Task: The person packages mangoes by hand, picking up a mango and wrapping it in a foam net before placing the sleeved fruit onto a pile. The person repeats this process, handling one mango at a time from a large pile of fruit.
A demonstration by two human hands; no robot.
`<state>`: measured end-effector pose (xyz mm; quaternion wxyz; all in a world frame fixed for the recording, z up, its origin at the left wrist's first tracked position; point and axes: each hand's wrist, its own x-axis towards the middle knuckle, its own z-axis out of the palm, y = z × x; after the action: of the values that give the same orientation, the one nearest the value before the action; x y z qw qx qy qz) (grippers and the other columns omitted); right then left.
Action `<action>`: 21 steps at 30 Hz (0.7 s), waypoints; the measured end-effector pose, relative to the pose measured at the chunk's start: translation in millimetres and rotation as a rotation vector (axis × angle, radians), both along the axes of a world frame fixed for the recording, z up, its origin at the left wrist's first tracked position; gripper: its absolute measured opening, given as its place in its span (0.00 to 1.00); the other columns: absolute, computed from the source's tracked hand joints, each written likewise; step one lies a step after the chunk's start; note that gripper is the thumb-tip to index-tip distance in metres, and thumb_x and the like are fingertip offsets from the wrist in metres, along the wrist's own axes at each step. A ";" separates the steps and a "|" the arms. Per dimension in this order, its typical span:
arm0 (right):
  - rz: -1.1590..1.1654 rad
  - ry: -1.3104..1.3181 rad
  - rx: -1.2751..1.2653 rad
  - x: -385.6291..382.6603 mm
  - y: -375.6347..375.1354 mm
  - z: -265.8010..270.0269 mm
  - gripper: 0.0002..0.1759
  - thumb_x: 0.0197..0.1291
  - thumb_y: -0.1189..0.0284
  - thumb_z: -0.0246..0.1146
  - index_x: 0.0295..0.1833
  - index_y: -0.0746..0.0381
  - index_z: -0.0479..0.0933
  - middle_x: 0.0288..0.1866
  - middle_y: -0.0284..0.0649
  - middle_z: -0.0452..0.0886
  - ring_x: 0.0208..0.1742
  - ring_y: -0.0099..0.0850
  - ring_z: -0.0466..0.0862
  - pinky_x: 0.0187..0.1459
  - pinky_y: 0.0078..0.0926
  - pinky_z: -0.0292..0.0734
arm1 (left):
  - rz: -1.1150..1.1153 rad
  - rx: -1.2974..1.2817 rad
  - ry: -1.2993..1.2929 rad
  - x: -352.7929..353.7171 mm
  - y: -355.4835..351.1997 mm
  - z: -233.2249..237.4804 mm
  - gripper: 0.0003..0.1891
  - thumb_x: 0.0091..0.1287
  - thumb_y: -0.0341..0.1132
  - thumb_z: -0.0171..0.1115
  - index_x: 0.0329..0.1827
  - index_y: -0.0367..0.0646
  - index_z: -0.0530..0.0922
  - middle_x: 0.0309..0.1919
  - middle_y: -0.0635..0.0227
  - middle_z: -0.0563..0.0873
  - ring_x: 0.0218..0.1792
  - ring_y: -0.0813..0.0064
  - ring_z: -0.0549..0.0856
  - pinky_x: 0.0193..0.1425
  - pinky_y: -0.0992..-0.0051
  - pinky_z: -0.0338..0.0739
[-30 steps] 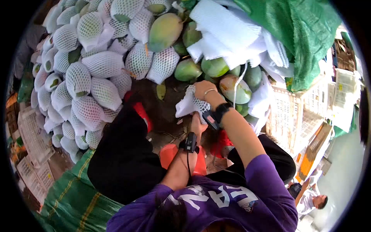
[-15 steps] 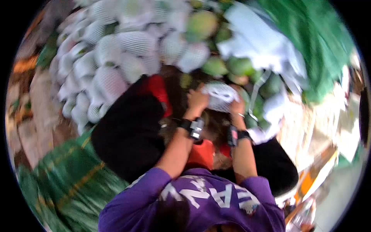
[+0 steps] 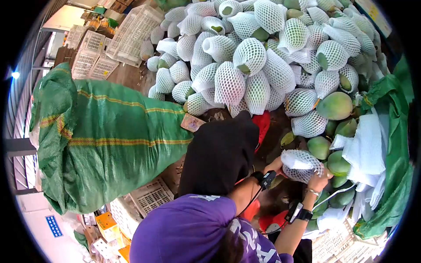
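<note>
A white foam net sleeve [image 3: 302, 163] is stretched between my two hands, in front of my knees. My left hand [image 3: 275, 167] grips its left side, fingers partly hidden behind the mesh. On the right edge, my right hand [image 3: 320, 176] has its fingers closed on the same net. Whether a mango sits inside, I cannot make out. Bare green mangoes lie just beyond and to the right of my hands, among them a green mango [image 3: 319, 147] and a larger yellowish-green mango [image 3: 334, 105].
A heap of net-wrapped mangoes [image 3: 250, 57] spreads across the far side. Flat white foam nets [image 3: 366, 142] lie on green sacking [image 3: 397, 131] at the right. To the left rests a big full green sack [image 3: 127, 122]. Plastic crates [image 3: 138, 35] stand at the far left.
The view has swung left, bringing the green sack and crates into sight, so my hands appear further right and lower. Both hands still hold the foam net.
</note>
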<state>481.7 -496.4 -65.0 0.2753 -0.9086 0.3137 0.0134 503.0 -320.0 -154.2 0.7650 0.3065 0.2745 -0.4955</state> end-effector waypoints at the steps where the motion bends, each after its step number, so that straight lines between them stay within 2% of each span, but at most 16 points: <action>1: 0.014 -0.008 -0.061 9.2 8.6 28.9 0.14 0.52 0.73 0.50 0.44 0.61 0.75 0.39 0.52 0.77 0.40 0.47 0.76 0.39 0.38 0.71 | 0.110 -0.124 -0.026 1.8 -10.9 -3.9 0.27 0.56 0.52 0.53 0.56 0.50 0.66 0.53 0.69 0.72 0.50 0.68 0.73 0.46 0.62 0.72; 4: 0.030 -0.044 -0.089 22.8 19.0 75.8 0.14 0.52 0.74 0.51 0.44 0.64 0.74 0.38 0.52 0.77 0.36 0.45 0.77 0.38 0.35 0.71 | 0.211 -0.289 -0.285 19.4 -17.2 42.4 0.20 0.58 0.42 0.57 0.53 0.47 0.70 0.50 0.70 0.75 0.50 0.75 0.74 0.56 0.71 0.66; 5: 0.016 -0.211 -0.008 23.9 21.9 84.5 0.12 0.51 0.75 0.51 0.41 0.66 0.74 0.36 0.50 0.77 0.34 0.42 0.77 0.38 0.33 0.70 | 0.273 -0.031 -0.711 22.3 -20.1 59.6 0.20 0.58 0.44 0.56 0.52 0.47 0.70 0.49 0.70 0.76 0.50 0.76 0.74 0.55 0.70 0.67; 6: 0.006 -0.376 0.078 24.6 24.4 93.0 0.11 0.50 0.76 0.51 0.39 0.68 0.74 0.34 0.48 0.77 0.33 0.38 0.78 0.37 0.30 0.70 | 0.264 -0.296 -0.361 34.0 -24.3 75.2 0.22 0.58 0.47 0.54 0.52 0.47 0.71 0.49 0.69 0.76 0.50 0.75 0.74 0.55 0.70 0.68; 7: -0.144 -0.364 0.302 26.6 23.4 106.2 0.11 0.50 0.77 0.52 0.39 0.71 0.72 0.33 0.45 0.78 0.33 0.31 0.76 0.37 0.25 0.69 | 0.272 -0.475 0.038 47.3 -28.0 95.2 0.23 0.58 0.50 0.53 0.52 0.46 0.71 0.49 0.67 0.76 0.51 0.74 0.74 0.54 0.69 0.68; 8: -0.289 -0.413 0.641 31.3 26.8 124.6 0.11 0.51 0.77 0.52 0.39 0.72 0.72 0.35 0.43 0.77 0.33 0.30 0.76 0.36 0.24 0.70 | 0.274 -0.508 0.042 48.7 -37.6 87.5 0.26 0.59 0.55 0.47 0.52 0.45 0.71 0.48 0.65 0.76 0.49 0.71 0.75 0.53 0.68 0.69; 10: -0.416 -0.498 1.040 34.0 32.6 147.3 0.12 0.54 0.74 0.53 0.40 0.72 0.71 0.36 0.42 0.77 0.34 0.30 0.77 0.37 0.24 0.71 | 0.401 -0.486 0.122 46.4 -36.2 107.0 0.29 0.58 0.57 0.44 0.50 0.42 0.71 0.46 0.64 0.78 0.46 0.68 0.77 0.53 0.66 0.69; 11: -0.383 -0.529 1.290 32.0 39.6 158.2 0.13 0.54 0.73 0.55 0.40 0.72 0.72 0.37 0.43 0.77 0.36 0.31 0.78 0.38 0.26 0.72 | 0.397 -0.510 0.108 48.1 -31.8 118.7 0.29 0.58 0.57 0.44 0.50 0.42 0.71 0.46 0.64 0.78 0.46 0.68 0.77 0.53 0.66 0.69; 12: -0.363 -0.543 1.274 29.4 41.9 167.0 0.13 0.54 0.73 0.55 0.40 0.72 0.72 0.37 0.43 0.77 0.36 0.31 0.78 0.38 0.26 0.72 | 0.416 -0.579 0.009 49.2 -28.1 127.8 0.29 0.58 0.58 0.44 0.50 0.42 0.71 0.46 0.64 0.78 0.46 0.68 0.77 0.53 0.66 0.69; 14: -0.365 -0.539 1.469 20.8 44.2 179.7 0.14 0.55 0.71 0.55 0.42 0.72 0.71 0.38 0.44 0.77 0.37 0.33 0.78 0.39 0.28 0.73 | 0.433 -0.670 -0.096 48.9 -17.9 143.5 0.30 0.57 0.58 0.43 0.50 0.42 0.71 0.46 0.64 0.77 0.46 0.67 0.77 0.54 0.65 0.68; 15: -0.386 -0.581 1.201 16.8 42.3 180.2 0.16 0.55 0.69 0.55 0.42 0.73 0.71 0.39 0.45 0.78 0.37 0.33 0.78 0.40 0.29 0.73 | 0.434 -0.617 -0.019 48.8 -11.5 151.3 0.28 0.57 0.56 0.44 0.51 0.42 0.70 0.48 0.63 0.76 0.48 0.65 0.75 0.55 0.63 0.67; 16: -0.336 -0.533 0.824 14.9 46.8 188.3 0.19 0.56 0.67 0.55 0.43 0.74 0.72 0.38 0.45 0.78 0.36 0.32 0.78 0.40 0.28 0.72 | 0.417 -0.562 0.075 43.4 -6.9 159.1 0.27 0.58 0.53 0.44 0.52 0.43 0.69 0.50 0.62 0.75 0.49 0.63 0.74 0.56 0.61 0.66; 17: -0.135 -0.465 0.323 9.7 39.3 182.3 0.20 0.56 0.66 0.55 0.43 0.74 0.72 0.36 0.43 0.79 0.36 0.30 0.77 0.39 0.25 0.72 | 0.370 -0.594 0.108 37.4 -1.2 168.6 0.27 0.58 0.53 0.44 0.52 0.43 0.69 0.50 0.62 0.75 0.49 0.63 0.74 0.56 0.61 0.66; 19: 0.153 -0.250 -0.184 -3.3 12.8 167.7 0.18 0.60 0.64 0.47 0.42 0.67 0.75 0.42 0.46 0.78 0.40 0.37 0.79 0.42 0.29 0.71 | 0.369 -0.578 -0.036 30.5 15.5 185.0 0.29 0.51 0.53 0.52 0.52 0.43 0.69 0.49 0.63 0.75 0.50 0.60 0.73 0.56 0.57 0.65; 20: 0.126 -0.244 -0.135 -4.6 22.4 170.1 0.18 0.61 0.64 0.44 0.43 0.64 0.76 0.44 0.48 0.76 0.43 0.40 0.77 0.43 0.33 0.70 | 0.364 -0.548 -0.054 26.7 26.7 177.8 0.28 0.51 0.52 0.52 0.51 0.43 0.70 0.48 0.62 0.76 0.50 0.60 0.74 0.56 0.57 0.65; 21: 0.014 -0.269 0.119 0.4 33.7 174.3 0.18 0.61 0.65 0.44 0.46 0.64 0.73 0.42 0.49 0.76 0.42 0.41 0.77 0.43 0.33 0.70 | 0.356 -0.588 -0.132 29.8 40.6 184.5 0.26 0.52 0.49 0.51 0.50 0.41 0.70 0.47 0.60 0.76 0.49 0.60 0.75 0.57 0.58 0.65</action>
<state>482.0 -462.8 109.4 0.3683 -0.8865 0.2662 -0.0880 532.8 -279.4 30.4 0.9111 0.0518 0.1191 -0.3911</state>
